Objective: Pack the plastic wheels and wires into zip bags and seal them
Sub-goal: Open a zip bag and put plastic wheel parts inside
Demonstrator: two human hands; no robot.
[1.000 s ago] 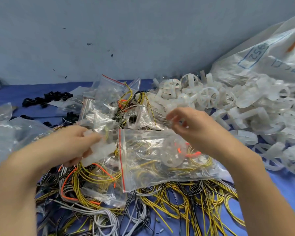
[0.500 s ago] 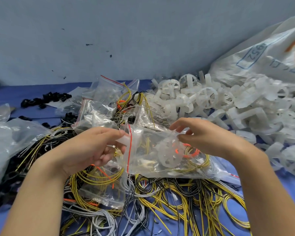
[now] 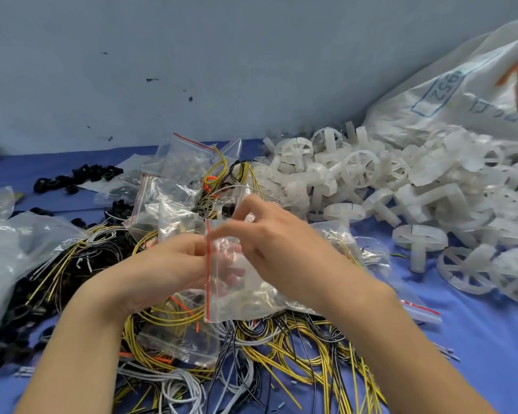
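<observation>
Since the frame half a second back, our right hand [image 3: 281, 246] has slid leftward across the zip bag [image 3: 251, 294] to join our left hand [image 3: 168, 264] at its mouth. The bag has also swung round, so its red strip [image 3: 207, 279] now stands upright between them.

Working down in size, the blue worktop [image 3: 476, 339] carries everything. A big white sack [image 3: 449, 94] slumps against the wall at far right, with a heap of pale plastic wheels [image 3: 359, 171] beside it, handy to our right side. Loose wires [image 3: 296, 354], yellow, black and white, lie tangled beneath our hands. Filled bags [image 3: 174, 189] are piled just behind, likely set aside as done.

We hold the zip bag above the wires; glare blurs its contents, though wire coils seem to lie inside. Our left hand grips the mouth, its fingers showing through the plastic, probably to steady it. Our right hand appears to pinch the top of the strip between thumb and forefinger, with the other fingers raised. We judge this to be the sealing step, with the strip yet to be pressed closed along its length.
</observation>
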